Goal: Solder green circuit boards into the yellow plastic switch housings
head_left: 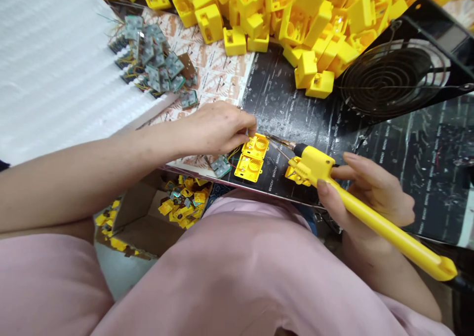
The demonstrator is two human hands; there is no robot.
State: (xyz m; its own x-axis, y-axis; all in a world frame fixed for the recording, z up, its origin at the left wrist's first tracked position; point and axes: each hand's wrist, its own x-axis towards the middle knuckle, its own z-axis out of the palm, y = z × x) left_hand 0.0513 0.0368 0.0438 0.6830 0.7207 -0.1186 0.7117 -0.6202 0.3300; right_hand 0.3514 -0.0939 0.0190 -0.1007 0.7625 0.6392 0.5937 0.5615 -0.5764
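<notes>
My right hand (381,190) is closed around a yellow soldering gun (318,164). Its dark metal tip and thin feed tube point left, at the upper edge of a yellow plastic casing (249,167) lying open on the bench. My left hand (222,126) has its fingers pinched together at the top left of a second yellow casing (261,146), touching the first; what they pinch is hidden. Below that hand lies a small green circuit board (221,166), with thin wires running toward the casings. Another yellow casing (298,172) sits partly behind the gun.
Yellow casings (233,41) are heaped along the back. A pile of circuit boards (151,55) lies at back left beside white foam sheeting (55,55). A black fan (392,79) stands at back right. Below the bench edge, a cardboard box (144,212) holds yellow parts.
</notes>
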